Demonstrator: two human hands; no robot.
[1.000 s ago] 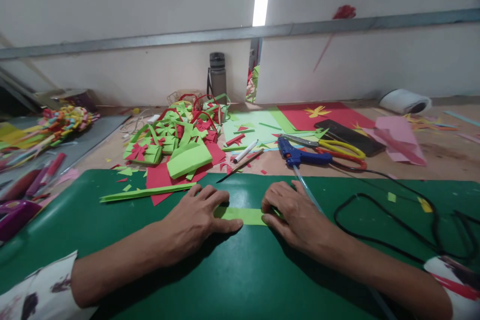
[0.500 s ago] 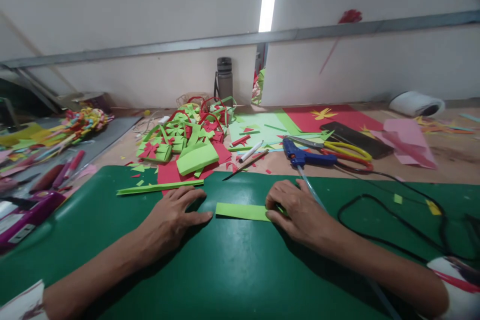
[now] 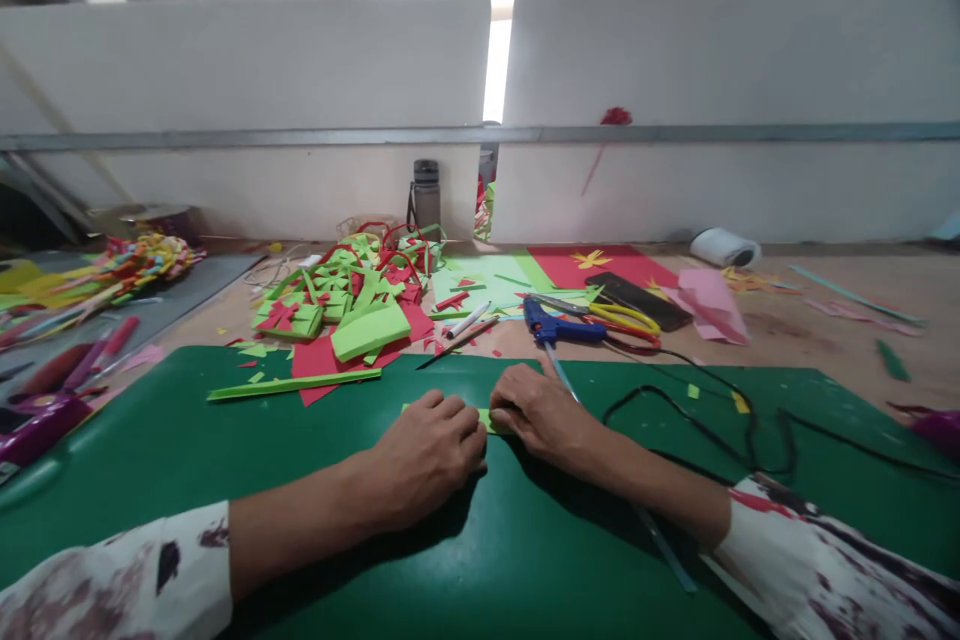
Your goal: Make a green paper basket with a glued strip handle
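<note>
Head view: a green paper strip [image 3: 496, 423] lies on the green mat [image 3: 487, 560], mostly hidden beneath the hands. The right hand [image 3: 536, 410] pinches its right part between bent fingers; the left hand [image 3: 439, 445] curls over the rest, gripping or merely pressing, I cannot tell. The strip looks already cut, joined to nothing visible. Beyond it a folded strip [image 3: 296, 385] lies loose, likely still unattached, while several paper boxes [image 3: 289, 320] heaped on the counter [image 3: 817, 340] look finished, one wearing a red bow [image 3: 280, 314].
</note>
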